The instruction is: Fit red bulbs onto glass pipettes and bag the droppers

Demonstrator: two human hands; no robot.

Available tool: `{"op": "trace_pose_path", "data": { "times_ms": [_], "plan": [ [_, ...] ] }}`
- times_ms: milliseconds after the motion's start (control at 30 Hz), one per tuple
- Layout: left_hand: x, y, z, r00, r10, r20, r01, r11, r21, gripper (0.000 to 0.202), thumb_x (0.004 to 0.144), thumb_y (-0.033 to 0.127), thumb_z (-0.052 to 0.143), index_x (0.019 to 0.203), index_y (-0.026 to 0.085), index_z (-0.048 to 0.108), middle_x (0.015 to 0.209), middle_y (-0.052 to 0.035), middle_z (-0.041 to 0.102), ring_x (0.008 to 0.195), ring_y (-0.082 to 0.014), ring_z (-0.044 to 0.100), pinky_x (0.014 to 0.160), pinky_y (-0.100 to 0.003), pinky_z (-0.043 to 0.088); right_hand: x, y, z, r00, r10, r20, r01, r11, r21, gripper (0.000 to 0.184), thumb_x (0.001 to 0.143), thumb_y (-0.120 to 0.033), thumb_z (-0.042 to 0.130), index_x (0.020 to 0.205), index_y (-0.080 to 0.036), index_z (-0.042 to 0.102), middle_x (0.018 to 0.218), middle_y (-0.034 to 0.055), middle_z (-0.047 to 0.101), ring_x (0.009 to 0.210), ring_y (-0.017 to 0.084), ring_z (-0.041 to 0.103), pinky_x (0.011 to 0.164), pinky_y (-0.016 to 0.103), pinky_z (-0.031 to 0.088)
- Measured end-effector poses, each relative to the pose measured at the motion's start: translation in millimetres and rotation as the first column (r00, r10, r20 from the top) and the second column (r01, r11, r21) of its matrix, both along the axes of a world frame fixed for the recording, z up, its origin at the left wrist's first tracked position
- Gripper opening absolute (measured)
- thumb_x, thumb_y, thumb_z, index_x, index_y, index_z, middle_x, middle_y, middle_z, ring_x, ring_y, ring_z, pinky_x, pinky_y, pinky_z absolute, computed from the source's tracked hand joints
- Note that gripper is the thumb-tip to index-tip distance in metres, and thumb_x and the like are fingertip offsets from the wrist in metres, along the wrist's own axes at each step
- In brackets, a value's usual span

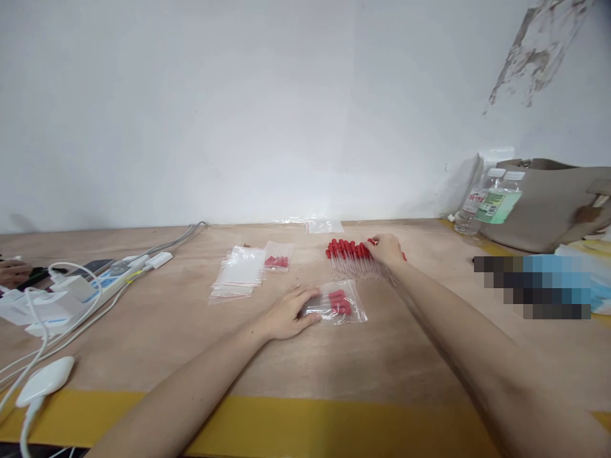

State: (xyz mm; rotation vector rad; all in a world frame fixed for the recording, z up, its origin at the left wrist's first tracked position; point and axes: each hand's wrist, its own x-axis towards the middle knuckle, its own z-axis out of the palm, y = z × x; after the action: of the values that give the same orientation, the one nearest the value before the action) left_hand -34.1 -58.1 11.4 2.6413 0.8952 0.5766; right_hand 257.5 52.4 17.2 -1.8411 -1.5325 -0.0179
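My left hand (290, 313) rests on the table and grips the left end of a clear zip bag (359, 305), thumb and fingers around its edges. Inside that bag lie several glass droppers with red rubber bulbs (340, 303). Farther back, a row of loose red-bulbed droppers (351, 254) lies side by side, tubes pointing toward me. My right hand (384, 249) is at the row's right end, its fingers pinched on the red bulb of a dropper (372, 242). Part of the row is hidden behind this hand.
Flat zip bags (241, 270) lie stacked to the left, beside a filled bag (279, 256). Another flat bag (325, 226) lies by the wall. A power strip (117, 273) with chargers and cables occupies the left. Bottles (499, 200) and a grey handbag (554, 210) stand right.
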Motion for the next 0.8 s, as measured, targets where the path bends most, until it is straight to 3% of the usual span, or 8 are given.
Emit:
{"op": "trace_pose_path", "data": {
  "times_ms": [100, 233, 300, 367, 433, 500, 667, 800],
  "plan": [
    [0.0, -0.4, 0.9, 1.0, -0.011, -0.003, 0.011, 1.0, 0.002, 0.042, 0.081, 0.039, 0.046, 0.119, 0.02, 0.042, 0.122, -0.0083, 0.047, 0.114, -0.0204, 0.04, 0.098, -0.037, 0.031, -5.2, 4.3, 0.0, 0.998, -0.03, -0.052, 0.03, 1.0, 0.005, 0.018, 0.068, -0.027, 0.052, 0.073, -0.015, 0.064, 0.083, 0.0128, 0.062, 0.085, 0.024, 0.056, 0.072, 0.033, 0.041],
    [-0.2, -1.1, 2.2, 1.0, -0.015, 0.003, 0.015, 1.0, 0.001, 0.041, 0.081, 0.038, 0.046, 0.119, 0.02, 0.043, 0.122, -0.0078, 0.047, 0.114, -0.0199, 0.04, 0.098, -0.037, 0.031, -7.9, -1.6, 9.9, 0.988, -0.064, -0.139, 0.07, 0.997, 0.039, 0.021, 0.071, -0.028, 0.048, 0.081, -0.013, 0.059, 0.082, 0.0113, 0.062, 0.08, 0.021, 0.057, 0.069, 0.031, 0.042],
    [-0.3, -1.2, 2.4, 1.0, -0.011, -0.001, 0.011, 1.0, 0.002, 0.042, 0.081, 0.038, 0.046, 0.119, 0.02, 0.042, 0.123, -0.0077, 0.046, 0.115, -0.0201, 0.04, 0.098, -0.037, 0.031, -7.1, -12.1, 15.5, 0.983, -0.024, -0.185, 0.04, 0.996, 0.085, 0.025, 0.074, -0.03, 0.045, 0.09, -0.013, 0.053, 0.078, 0.0092, 0.063, 0.075, 0.019, 0.058, 0.066, 0.03, 0.043],
    [-0.3, -0.9, 2.2, 1.0, -0.005, -0.012, 0.005, 1.0, 0.006, 0.043, 0.082, 0.039, 0.045, 0.121, 0.02, 0.041, 0.125, -0.008, 0.045, 0.116, -0.0205, 0.039, 0.099, -0.038, 0.03, -5.9, -28.1, 17.5, 0.951, 0.093, -0.294, -0.045, 0.985, 0.165, 0.029, 0.076, -0.032, 0.044, 0.097, -0.013, 0.046, 0.071, 0.0053, 0.062, 0.065, 0.016, 0.057, 0.06, 0.028, 0.043],
    [-0.4, -0.4, 1.5, 1.0, -0.001, -0.023, 0.001, 1.0, 0.009, 0.044, 0.082, 0.039, 0.044, 0.122, 0.02, 0.041, 0.126, -0.0081, 0.044, 0.118, -0.0205, 0.037, 0.1, -0.038, 0.029, -5.3, -47.6, 13.7, 0.852, 0.234, -0.468, -0.133, 0.962, 0.239, 0.029, 0.076, -0.033, 0.044, 0.1, -0.016, 0.04, 0.064, 0.0005, 0.059, 0.052, 0.013, 0.054, 0.051, 0.025, 0.042],
    [-0.5, 0.1, 0.8, 0.999, 0.0, -0.032, 0.0, 1.0, 0.011, 0.045, 0.082, 0.04, 0.043, 0.123, 0.02, 0.04, 0.127, -0.0079, 0.043, 0.119, -0.0202, 0.036, 0.1, -0.038, 0.028, -6.3, -66.6, 4.5, 0.714, 0.295, -0.635, -0.181, 0.954, 0.24, 0.023, 0.076, -0.03, 0.045, 0.096, -0.019, 0.038, 0.06, -0.0027, 0.056, 0.045, 0.011, 0.051, 0.044, 0.023, 0.041],
    [-1.0, 0.7, 0.3, 0.998, 0.006, -0.058, -0.006, 1.0, 0.008, 0.047, 0.082, 0.042, 0.042, 0.124, 0.021, 0.04, 0.128, -0.0078, 0.042, 0.119, -0.0204, 0.036, 0.1, -0.039, 0.028, -14.6, -92.9, -20.7, 0.416, 0.26, -0.872, -0.146, 0.965, 0.218, 0.012, 0.076, -0.021, 0.046, 0.085, -0.022, 0.038, 0.057, -0.0052, 0.052, 0.044, 0.009, 0.054, 0.044, 0.021, 0.046],
    [-1.4, 0.8, 0.3, 0.999, 0.003, -0.052, -0.003, 1.0, 0.008, 0.047, 0.082, 0.041, 0.043, 0.125, 0.021, 0.04, 0.128, -0.0076, 0.042, 0.119, -0.0202, 0.036, 0.1, -0.039, 0.028, -25.4, -97.1, -25.3, 0.211, 0.231, -0.95, -0.15, 0.968, 0.202, 0.012, 0.077, -0.014, 0.044, 0.081, -0.022, 0.036, 0.057, -0.0046, 0.053, 0.046, 0.01, 0.056, 0.046, 0.021, 0.049]
  ]
}}
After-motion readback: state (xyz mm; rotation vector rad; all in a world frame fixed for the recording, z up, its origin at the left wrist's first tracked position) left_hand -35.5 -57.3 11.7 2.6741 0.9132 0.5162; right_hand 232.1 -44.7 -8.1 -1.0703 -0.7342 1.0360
